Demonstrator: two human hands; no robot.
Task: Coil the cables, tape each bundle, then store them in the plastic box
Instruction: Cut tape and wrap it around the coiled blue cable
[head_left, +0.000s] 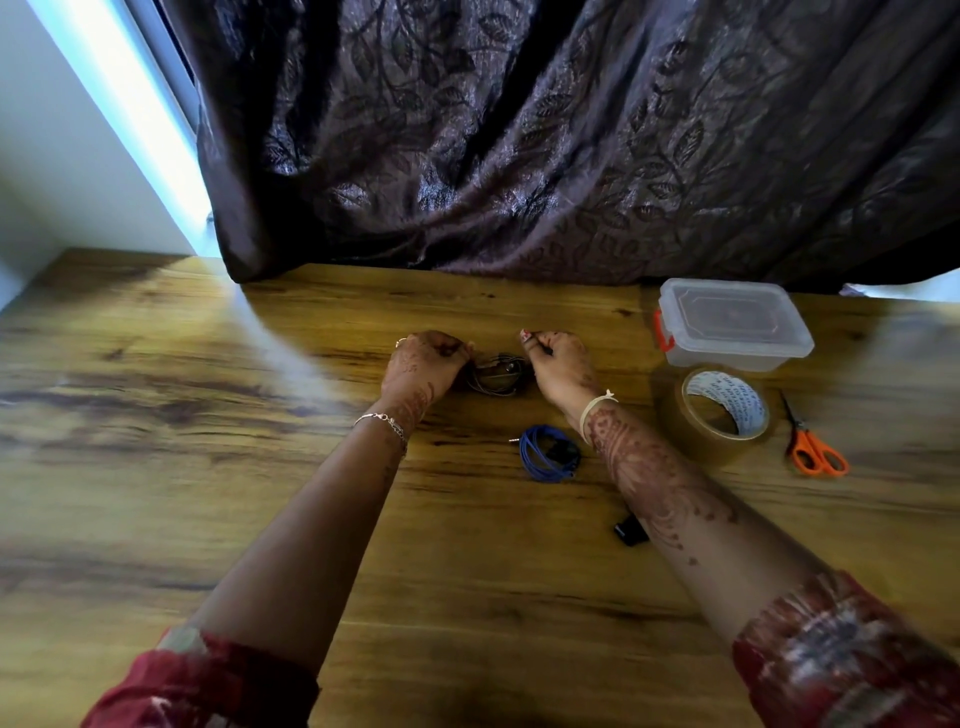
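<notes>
Gripping the cable coil (497, 375) between them: left fingers (456, 349), right fingers (540, 343).

Wooden table beneath a dark curtain

A dark, leaf-patterned curtain (519, 130) draped onto the far edge of the wooden table (208, 415), with a bright window strip (130, 104) beyond the table's far left corner. Orange-handled scissors (815, 447) lay flat toward the table's right side, and a small black object (631, 530) lay nearer its front edge.
</notes>
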